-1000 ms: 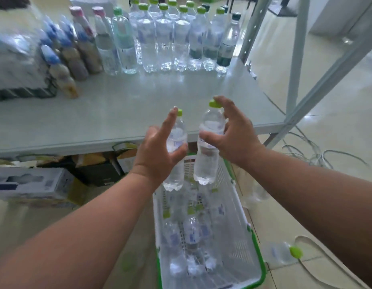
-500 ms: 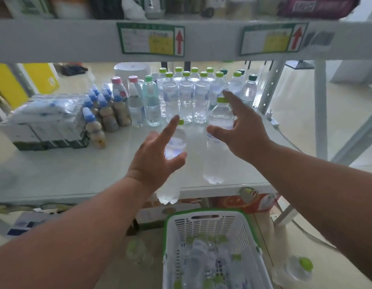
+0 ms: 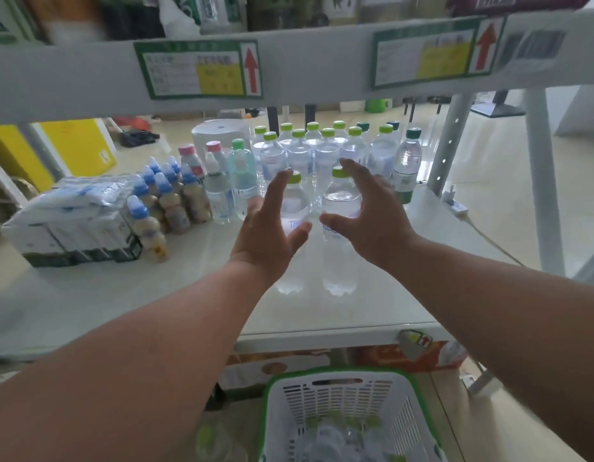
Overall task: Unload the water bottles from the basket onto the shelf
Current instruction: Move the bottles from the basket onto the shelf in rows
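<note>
2 water bottles stand upright on the shelf [image 3: 372,315], side by side w/ a small gap, in front of the rows already placed. The left hand [image 3: 269,228] is at the left bottle [image 3: 294,208]; its fingers are straight and spread, thumb out to the right, and it grips nothing. I cannot tell if the palm touches the bottle or is just beside it. The right hand [image 3: 372,215] is at the right bottle [image 3: 340,228], fingers spread and only a little bent, thumb pointing left across the label; it also holds nothing firmly, and contact is not clear. Both bottles have light green caps. Behind them is the group of bottles [image 3: 325,151] w/ green caps, approx. 2 rows deep, and 1 bottle w/ a dark green cap [image 3: 407,161] at the right end. Left of the group stand bottles w/ pink caps [image 3: 192,158] and small brown drinks w/ blue caps [image 3: 165,195], then a wrapped pack [image 3: 72,221] at the far left. The basket [image 3: 342,415], white w/ green rim, is on the floor below the shelf edge, between the 2 forearms; more bottles lie inside it, blurred. Above, the upper shelf beam carries 2 labels [image 3: 199,70] w/ red arrows.
</note>
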